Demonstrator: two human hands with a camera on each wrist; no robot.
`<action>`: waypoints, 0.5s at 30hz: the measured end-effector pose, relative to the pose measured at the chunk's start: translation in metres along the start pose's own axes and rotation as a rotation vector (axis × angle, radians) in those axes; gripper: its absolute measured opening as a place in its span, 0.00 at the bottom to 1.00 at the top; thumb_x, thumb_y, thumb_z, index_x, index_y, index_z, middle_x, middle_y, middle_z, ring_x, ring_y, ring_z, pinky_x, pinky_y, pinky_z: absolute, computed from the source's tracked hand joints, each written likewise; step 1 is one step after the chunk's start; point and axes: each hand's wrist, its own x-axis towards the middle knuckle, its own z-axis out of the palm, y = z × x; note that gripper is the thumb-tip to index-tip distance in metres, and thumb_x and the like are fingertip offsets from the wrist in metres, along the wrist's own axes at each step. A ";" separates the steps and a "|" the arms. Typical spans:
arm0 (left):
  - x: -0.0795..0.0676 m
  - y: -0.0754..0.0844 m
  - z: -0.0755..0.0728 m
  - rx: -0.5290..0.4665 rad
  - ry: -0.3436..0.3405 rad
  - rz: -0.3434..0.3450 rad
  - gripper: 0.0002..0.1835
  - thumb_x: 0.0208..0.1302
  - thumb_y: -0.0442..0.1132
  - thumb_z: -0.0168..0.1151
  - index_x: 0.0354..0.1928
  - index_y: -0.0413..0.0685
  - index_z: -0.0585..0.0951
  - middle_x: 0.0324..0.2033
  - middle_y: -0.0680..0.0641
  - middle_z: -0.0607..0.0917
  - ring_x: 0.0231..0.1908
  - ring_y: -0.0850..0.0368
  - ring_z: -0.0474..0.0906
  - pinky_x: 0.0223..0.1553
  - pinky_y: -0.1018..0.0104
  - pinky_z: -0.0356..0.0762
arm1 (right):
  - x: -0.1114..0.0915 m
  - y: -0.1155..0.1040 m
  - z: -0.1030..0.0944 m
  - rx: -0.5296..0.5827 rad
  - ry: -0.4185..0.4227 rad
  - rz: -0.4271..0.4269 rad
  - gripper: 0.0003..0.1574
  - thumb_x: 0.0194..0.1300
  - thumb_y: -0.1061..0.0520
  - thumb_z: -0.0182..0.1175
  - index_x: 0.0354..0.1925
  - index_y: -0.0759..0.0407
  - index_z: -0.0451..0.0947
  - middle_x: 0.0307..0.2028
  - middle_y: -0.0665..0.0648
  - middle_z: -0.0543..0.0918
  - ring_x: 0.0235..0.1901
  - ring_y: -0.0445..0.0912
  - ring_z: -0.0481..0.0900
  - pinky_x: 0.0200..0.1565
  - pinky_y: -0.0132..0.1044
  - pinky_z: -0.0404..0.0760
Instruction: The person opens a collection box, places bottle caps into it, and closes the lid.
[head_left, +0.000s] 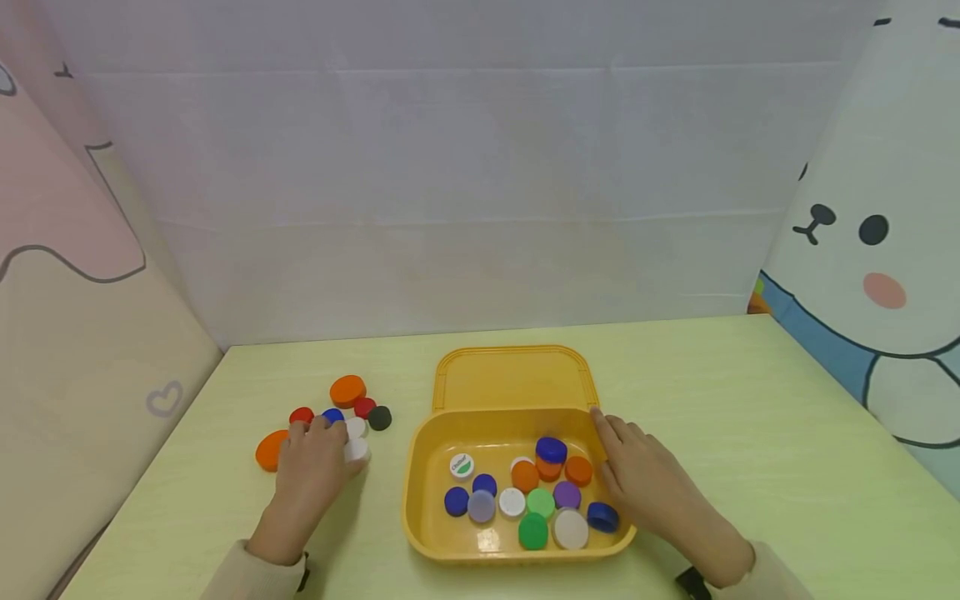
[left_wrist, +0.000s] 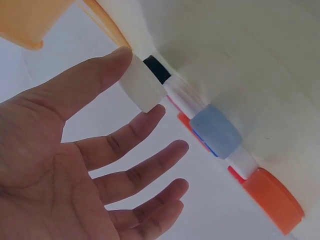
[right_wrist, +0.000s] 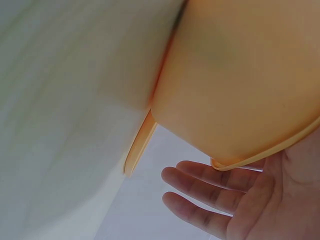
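My left hand (head_left: pixel 309 462) is over a loose group of bottle caps on the left of the table. Its thumb and index finger pinch a white bottle cap (left_wrist: pixel 143 84); the other fingers are spread. Around that hand lie orange caps (head_left: pixel 348 391), a black cap (head_left: pixel 380 417), red caps (head_left: pixel 365 407), a blue cap (head_left: pixel 333 414) and another white cap (head_left: pixel 356 427). My right hand (head_left: pixel 651 475) rests over the right rim of a yellow box (head_left: pixel 422 500). Several of its fingers (right_wrist: pixel 197 187) extend straight outside the box, and its thumb tip shows over the inner wall.
Inside the box lie several caps, among them a green cap (head_left: pixel 533 531), a purple cap (head_left: pixel 567 495) and a dark blue cap (head_left: pixel 551 450). The yellow lid (head_left: pixel 516 379) lies folded back behind it. A white cloth (head_left: pixel 450 200) hangs behind the pale table (head_left: pixel 750 433).
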 end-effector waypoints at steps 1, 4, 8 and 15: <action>0.000 0.001 -0.001 -0.007 0.009 0.001 0.22 0.45 0.48 0.70 0.35 0.37 0.78 0.33 0.36 0.77 0.38 0.37 0.68 0.35 0.49 0.70 | 0.000 0.000 0.000 0.000 0.000 -0.001 0.34 0.60 0.57 0.53 0.63 0.66 0.61 0.53 0.63 0.74 0.49 0.55 0.75 0.48 0.50 0.76; 0.000 0.003 -0.004 -0.020 0.031 0.007 0.22 0.45 0.49 0.70 0.34 0.38 0.79 0.34 0.36 0.77 0.39 0.37 0.68 0.36 0.49 0.70 | 0.000 0.000 0.000 0.002 0.002 -0.005 0.33 0.60 0.57 0.53 0.63 0.66 0.61 0.53 0.63 0.74 0.49 0.55 0.75 0.48 0.50 0.76; -0.001 0.009 -0.010 -0.037 0.065 0.023 0.21 0.44 0.49 0.71 0.34 0.40 0.78 0.37 0.36 0.78 0.41 0.36 0.68 0.38 0.49 0.69 | 0.001 0.000 0.000 0.007 0.000 -0.005 0.33 0.60 0.57 0.53 0.63 0.66 0.61 0.53 0.63 0.75 0.50 0.56 0.75 0.48 0.50 0.76; -0.005 0.026 -0.026 -0.075 0.130 0.061 0.19 0.44 0.47 0.72 0.33 0.42 0.77 0.40 0.38 0.79 0.46 0.33 0.68 0.43 0.43 0.70 | 0.001 0.001 0.000 0.012 -0.003 -0.002 0.33 0.60 0.57 0.53 0.63 0.66 0.61 0.53 0.63 0.74 0.50 0.56 0.75 0.49 0.50 0.75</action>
